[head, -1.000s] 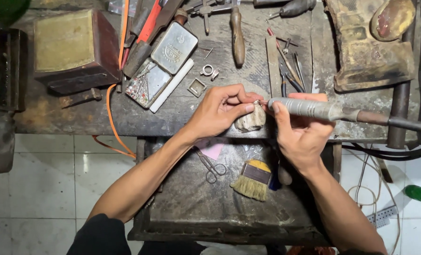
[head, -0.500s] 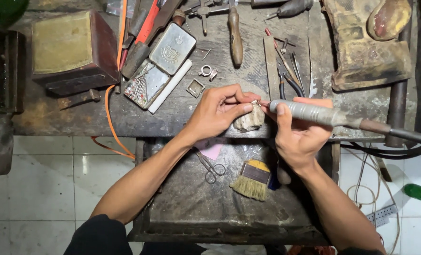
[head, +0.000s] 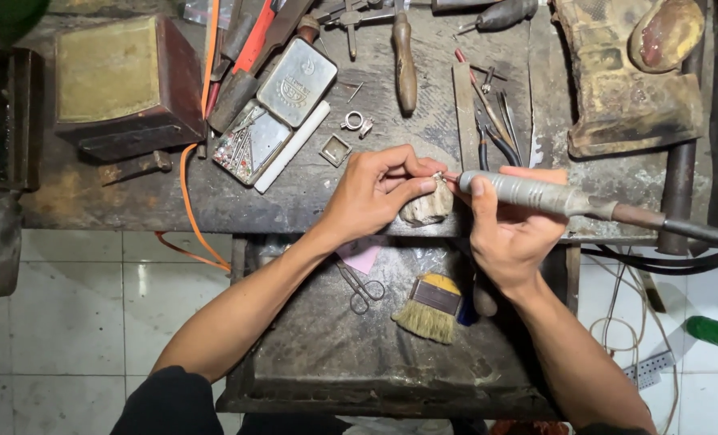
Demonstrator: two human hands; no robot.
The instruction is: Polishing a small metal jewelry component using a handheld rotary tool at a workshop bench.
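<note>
Nearest, at six o'clock, a straw-bristled brush (head: 428,308) and small scissors (head: 361,287) lie in the dark drawer tray (head: 311,370). Above, the left hand (head: 373,193) pinches a tiny metal ring (head: 437,175) against a worn wooden peg (head: 427,208) – at three o'clock the right hand (head: 510,234) grips a grey, textured rotary handpiece (head: 536,193), tip at the ring – beyond, a scarred bench (head: 311,189) with tins and pliers

Worn dark surface (head: 133,201), cluttered: brown box (head: 125,84) at left, two flat metal tins (head: 274,113), small ring (head: 354,122), square frame (head: 336,150), wooden-handled tool (head: 404,68), pliers and tweezers (head: 492,129). Pull-out tray (head: 311,354) below carries scissors (head: 359,286) and a brush (head: 429,308).
</note>
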